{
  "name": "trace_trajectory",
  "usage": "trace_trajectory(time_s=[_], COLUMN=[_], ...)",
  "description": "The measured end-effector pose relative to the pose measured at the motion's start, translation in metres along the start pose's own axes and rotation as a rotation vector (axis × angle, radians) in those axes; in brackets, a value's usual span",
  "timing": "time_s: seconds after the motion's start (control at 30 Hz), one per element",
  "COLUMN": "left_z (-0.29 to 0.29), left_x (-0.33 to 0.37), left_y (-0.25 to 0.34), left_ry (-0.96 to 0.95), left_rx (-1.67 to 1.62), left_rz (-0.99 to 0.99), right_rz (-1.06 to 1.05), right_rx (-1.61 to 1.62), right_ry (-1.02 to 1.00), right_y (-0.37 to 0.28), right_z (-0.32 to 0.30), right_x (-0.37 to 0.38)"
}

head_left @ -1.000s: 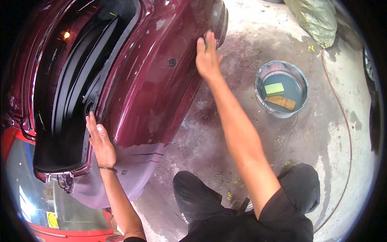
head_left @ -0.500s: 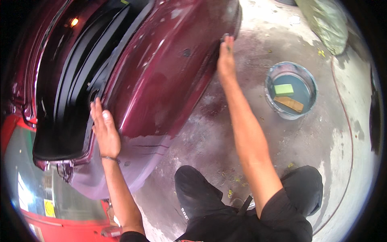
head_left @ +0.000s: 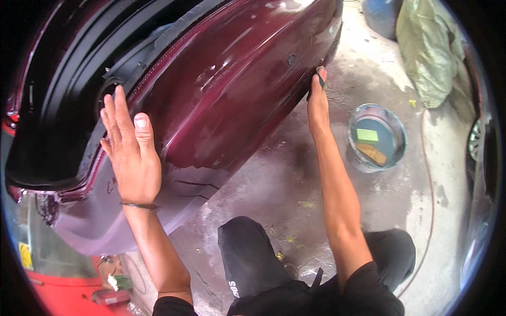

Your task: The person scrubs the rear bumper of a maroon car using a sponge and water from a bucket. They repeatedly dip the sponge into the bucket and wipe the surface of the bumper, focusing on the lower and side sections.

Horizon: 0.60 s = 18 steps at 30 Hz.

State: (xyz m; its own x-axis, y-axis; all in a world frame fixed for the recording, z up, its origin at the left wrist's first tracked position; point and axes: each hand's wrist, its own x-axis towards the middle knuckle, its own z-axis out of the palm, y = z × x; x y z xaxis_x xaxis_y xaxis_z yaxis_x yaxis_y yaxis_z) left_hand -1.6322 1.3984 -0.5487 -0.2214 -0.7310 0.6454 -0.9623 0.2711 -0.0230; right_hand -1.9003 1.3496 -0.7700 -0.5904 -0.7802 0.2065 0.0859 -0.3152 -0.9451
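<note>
A dark red car body panel [head_left: 232, 89], wet and glossy, slants across the view from the lower left to the top. Its near corner is a dull, pale purplish patch [head_left: 153, 205] with dark lines on it. My left hand [head_left: 132, 158] is over the panel's inner edge, fingers stretched and thumb apart, holding nothing; whether it touches is unclear. At the panel's lower right edge, my right hand [head_left: 318, 108] is seen edge-on with a thin dark piece, perhaps sandpaper [head_left: 322, 81], at its fingers. The palm side is hidden.
A bucket [head_left: 377, 108] of greyish water stands on the right, with a green block [head_left: 367, 136] and a brown block [head_left: 372, 153] in it. A thin hose [head_left: 431, 195] runs along the floor. Farther off are a pale green sack [head_left: 426, 58] and a blue container [head_left: 380, 18]. Red bodywork [head_left: 63, 295] is lower left.
The view has shifted across the panel. My right hand has moved nearer to me along the panel's edge. My left hand looks larger and its thumb stands farther out.
</note>
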Motion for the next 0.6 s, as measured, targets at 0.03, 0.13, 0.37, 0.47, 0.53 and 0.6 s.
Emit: trace_trajectory(time_s=[0.03, 0.13, 0.37, 0.47, 0.53, 0.6], left_z=[-0.001, -0.009, -0.012, 0.006, 0.029, 0.037], left_x=[-0.001, -0.008, 0.001, 0.019, 0.047, 0.067], left_y=[0.001, 0.003, 0.018, 0.031, 0.051, 0.102], left_ry=[0.001, 0.013, 0.051, 0.045, 0.117, 0.037], left_rx=[-0.022, -0.076, -0.057, -0.078, -0.385, -0.232], left_rz=[0.001, -0.006, 0.089, -0.028, -0.004, -0.025], right_rz=[0.007, -0.169, -0.085, -0.049, -0.035, -0.107], right_rx=[-0.102, -0.201, 0.057, -0.045, -0.113, -0.082], right_ry=[-0.011, -0.064, 0.028, -0.017, -0.086, -0.245], right_y=[-0.001, 0.019, -0.028, -0.040, -0.056, -0.045], right_z=[0.000, 0.033, 0.013, -0.017, -0.025, 0.000], right_x=[-0.003, -0.046, 0.009, 0.042, 0.066, 0.029])
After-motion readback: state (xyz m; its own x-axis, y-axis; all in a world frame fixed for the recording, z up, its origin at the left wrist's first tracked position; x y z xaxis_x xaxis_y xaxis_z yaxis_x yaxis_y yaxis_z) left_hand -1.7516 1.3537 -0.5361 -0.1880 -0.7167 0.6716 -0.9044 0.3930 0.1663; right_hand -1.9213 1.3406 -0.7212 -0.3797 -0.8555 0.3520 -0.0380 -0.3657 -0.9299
